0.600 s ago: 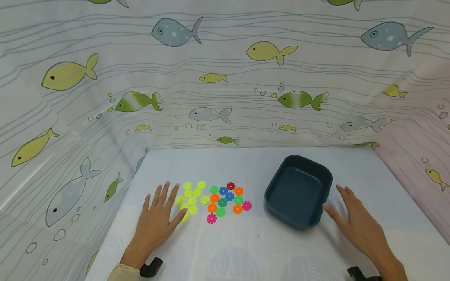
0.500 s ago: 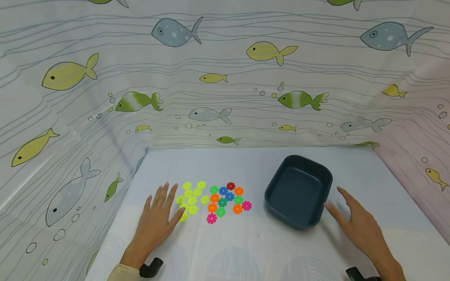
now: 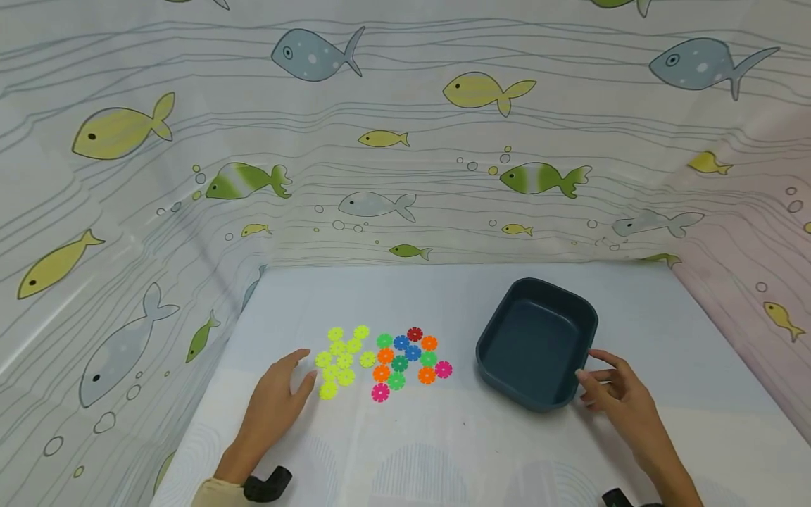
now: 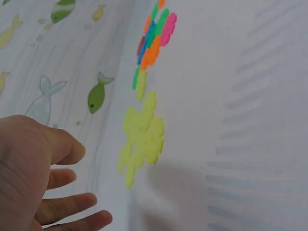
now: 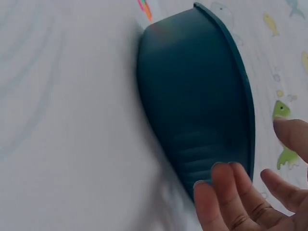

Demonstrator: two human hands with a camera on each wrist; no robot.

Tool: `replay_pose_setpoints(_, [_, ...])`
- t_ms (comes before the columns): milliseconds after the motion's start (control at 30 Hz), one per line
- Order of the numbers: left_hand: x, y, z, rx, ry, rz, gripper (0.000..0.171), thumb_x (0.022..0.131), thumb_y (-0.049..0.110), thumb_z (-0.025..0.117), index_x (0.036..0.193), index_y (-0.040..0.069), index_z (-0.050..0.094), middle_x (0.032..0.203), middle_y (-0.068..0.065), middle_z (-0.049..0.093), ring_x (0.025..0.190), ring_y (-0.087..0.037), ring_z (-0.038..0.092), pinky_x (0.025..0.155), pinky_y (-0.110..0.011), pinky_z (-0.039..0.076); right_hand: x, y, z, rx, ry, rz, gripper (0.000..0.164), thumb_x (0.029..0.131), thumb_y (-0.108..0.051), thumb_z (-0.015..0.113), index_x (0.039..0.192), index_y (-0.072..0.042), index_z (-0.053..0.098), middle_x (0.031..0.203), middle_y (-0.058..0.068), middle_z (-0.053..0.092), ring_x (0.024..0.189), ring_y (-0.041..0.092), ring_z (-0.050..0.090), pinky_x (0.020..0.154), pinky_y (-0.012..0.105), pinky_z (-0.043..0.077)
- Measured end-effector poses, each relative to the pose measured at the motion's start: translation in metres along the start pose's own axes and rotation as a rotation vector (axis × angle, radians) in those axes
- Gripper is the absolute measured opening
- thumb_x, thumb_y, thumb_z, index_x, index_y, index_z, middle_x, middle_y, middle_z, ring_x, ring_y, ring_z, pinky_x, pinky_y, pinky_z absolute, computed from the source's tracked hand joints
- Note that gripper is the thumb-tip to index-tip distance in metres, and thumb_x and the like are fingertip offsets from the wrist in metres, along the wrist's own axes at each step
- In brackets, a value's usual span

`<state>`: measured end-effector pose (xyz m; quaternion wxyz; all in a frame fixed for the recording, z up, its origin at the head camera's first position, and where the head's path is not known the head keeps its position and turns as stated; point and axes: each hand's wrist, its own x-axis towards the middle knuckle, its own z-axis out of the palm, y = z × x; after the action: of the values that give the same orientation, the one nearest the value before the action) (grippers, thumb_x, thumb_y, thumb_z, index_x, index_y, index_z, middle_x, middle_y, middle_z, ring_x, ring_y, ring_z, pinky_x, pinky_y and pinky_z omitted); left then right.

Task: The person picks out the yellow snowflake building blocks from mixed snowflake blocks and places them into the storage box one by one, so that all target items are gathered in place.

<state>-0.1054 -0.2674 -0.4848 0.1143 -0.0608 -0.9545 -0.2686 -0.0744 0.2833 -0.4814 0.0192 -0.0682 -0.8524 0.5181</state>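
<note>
My left hand (image 3: pixel 271 398) is just left of a cluster of yellow-green slotted discs (image 3: pixel 338 346), thumb and fingers apart and nothing between them. The left wrist view shows its thumb and spread fingers beside the same discs (image 4: pixel 142 134). Over on the right, a dark blue rectangular tub (image 3: pixel 529 345) stands on the table. My right hand (image 3: pixel 624 405) is at the tub's near right side, its thumb overlapping the rim. In the right wrist view, the fingers (image 5: pixel 226 185) lie along the tub's outer wall (image 5: pixel 192 86), with the thumb raised beyond the rim.
Several slotted discs in orange, green, blue, pink and red (image 3: pixel 399 363) lie flat between the yellow-green ones and the tub. A fish-patterned sheet (image 3: pixel 380 169) rises behind the white table (image 3: pixel 462 451) and along both sides.
My right hand has moved left to the tub's rim, its fingers bending. My left hand has drawn back slightly from the discs and turned, its fingers less spread.
</note>
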Motion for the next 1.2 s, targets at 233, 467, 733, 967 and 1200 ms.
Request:
replay_pose_setpoints(233, [-0.002,-0.007,-0.002,-0.126,-0.019,-0.049,0.038,0.100,0.018,0.069,0.134,0.003,0.061,0.126,-0.015,0.066,0.110,-0.032,0.064,0.086,-0.052,0.055,0.000,0.010,0.008,0.121,-0.025,-0.019,0.069,0.101,-0.032,0.068,0.156,-0.011,0.031,0.108,0.008,0.066,0.082,0.028,0.071,0.072,0.035,0.060])
replay_pose_setpoints(467, [-0.002,-0.013,-0.001,-0.186,-0.022,-0.115,0.032,0.100,0.019,0.069,0.128,0.005,0.065,0.111,-0.008,0.070,0.101,-0.021,0.065,0.080,-0.032,0.052,0.001,0.017,0.011,0.162,-0.048,-0.024,0.072,0.100,-0.028,0.070,0.157,-0.014,0.028,0.105,0.012,0.064,0.082,0.029,0.071,0.072,0.037,0.060])
replay_pose_setpoints(733, [-0.003,-0.018,0.002,-0.193,-0.076,-0.189,0.032,0.101,0.024,0.068,0.128,0.008,0.066,0.105,-0.003,0.069,0.099,-0.018,0.063,0.078,-0.027,0.052,0.002,0.023,0.011,0.194,-0.117,-0.039,0.077,0.101,-0.024,0.069,0.160,-0.018,0.020,0.107,0.016,0.063,0.084,0.030,0.070,0.071,0.040,0.060])
replay_pose_setpoints(967, [-0.003,-0.022,0.006,-0.195,-0.062,-0.188,0.031,0.101,0.023,0.069,0.128,0.009,0.065,0.105,-0.003,0.069,0.097,-0.018,0.063,0.078,-0.027,0.052,0.005,0.030,0.010,0.194,-0.142,-0.116,0.077,0.101,-0.015,0.068,0.161,-0.017,0.019,0.106,0.018,0.062,0.082,0.032,0.069,0.069,0.039,0.059])
replay_pose_setpoints(1200, [-0.004,-0.020,0.005,-0.220,-0.066,-0.195,0.029,0.100,0.025,0.070,0.124,0.010,0.068,0.102,-0.002,0.070,0.095,-0.017,0.062,0.077,-0.025,0.051,0.006,0.034,0.009,0.185,-0.148,-0.141,0.076,0.101,-0.014,0.068,0.160,-0.016,0.020,0.106,0.018,0.062,0.078,0.031,0.067,0.069,0.038,0.058])
